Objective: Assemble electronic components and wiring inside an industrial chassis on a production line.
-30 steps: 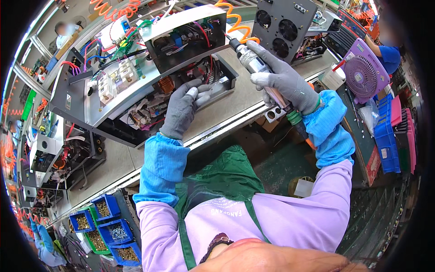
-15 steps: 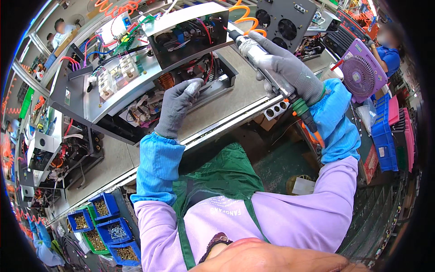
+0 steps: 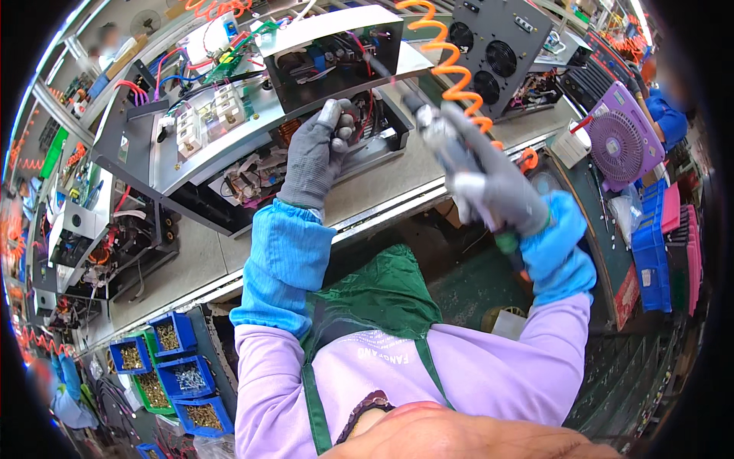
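Right of an open electronics chassis (image 3: pixel 256 126), I have the gloved right hand (image 3: pixel 495 183) wrapped around a power screwdriver (image 3: pixel 437 131). Before the chassis, the gloved left hand (image 3: pixel 313 157) curls its fingers; I cannot tell whether they hold anything.

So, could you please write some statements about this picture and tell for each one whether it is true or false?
1. The right hand holds a power tool. True.
2. A purple fan stands toward the picture's right side. True.
3. The left hand rests on the fan. False: it is at the opened metal unit.
4. Both hands are bare. False: they wear grey gloves.
5. The blue bins are at the picture's lower right. False: lower left.
6. The coiled hose is orange. True.
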Motion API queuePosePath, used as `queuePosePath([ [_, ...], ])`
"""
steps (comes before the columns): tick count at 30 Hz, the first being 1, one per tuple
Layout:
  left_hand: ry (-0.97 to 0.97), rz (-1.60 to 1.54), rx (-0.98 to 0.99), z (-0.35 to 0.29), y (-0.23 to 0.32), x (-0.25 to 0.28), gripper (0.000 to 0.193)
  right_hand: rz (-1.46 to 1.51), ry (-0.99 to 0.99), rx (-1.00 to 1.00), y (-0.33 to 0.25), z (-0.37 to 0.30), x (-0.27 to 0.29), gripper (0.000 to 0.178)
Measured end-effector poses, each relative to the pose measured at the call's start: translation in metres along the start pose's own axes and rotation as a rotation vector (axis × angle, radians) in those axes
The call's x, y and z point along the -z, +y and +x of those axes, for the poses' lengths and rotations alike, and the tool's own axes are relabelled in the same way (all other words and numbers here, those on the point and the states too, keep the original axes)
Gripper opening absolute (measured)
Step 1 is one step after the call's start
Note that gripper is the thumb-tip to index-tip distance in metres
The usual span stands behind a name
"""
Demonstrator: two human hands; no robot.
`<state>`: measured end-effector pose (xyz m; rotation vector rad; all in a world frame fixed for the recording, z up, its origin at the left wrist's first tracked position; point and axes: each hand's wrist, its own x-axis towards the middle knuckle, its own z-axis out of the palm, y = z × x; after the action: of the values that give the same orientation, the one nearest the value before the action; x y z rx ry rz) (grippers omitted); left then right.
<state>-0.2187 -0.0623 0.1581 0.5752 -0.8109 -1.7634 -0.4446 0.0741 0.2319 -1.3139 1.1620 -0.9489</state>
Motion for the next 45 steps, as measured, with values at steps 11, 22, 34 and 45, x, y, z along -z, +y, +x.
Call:
queuePosePath([
  [11,0.044,0.17,-0.014,0.007,-0.002,-0.024,0.026,-0.097,-0.172,-0.061,0.042,-0.033,0.005,0.092],
  [22,-0.157,0.565,-0.086,0.005,0.007,-0.028,0.028,0.278,-0.2,-0.121,0.06,-0.037,0.013,0.095],
  [34,-0.003,0.581,-0.399,0.028,0.009,-0.054,0.028,0.361,-0.116,0.0,0.07,-0.028,0.015,0.098],
  [45,0.182,1.045,-1.038,0.07,-0.003,-0.062,0.023,0.367,-0.021,0.119,0.066,-0.025,0.03,0.097],
])
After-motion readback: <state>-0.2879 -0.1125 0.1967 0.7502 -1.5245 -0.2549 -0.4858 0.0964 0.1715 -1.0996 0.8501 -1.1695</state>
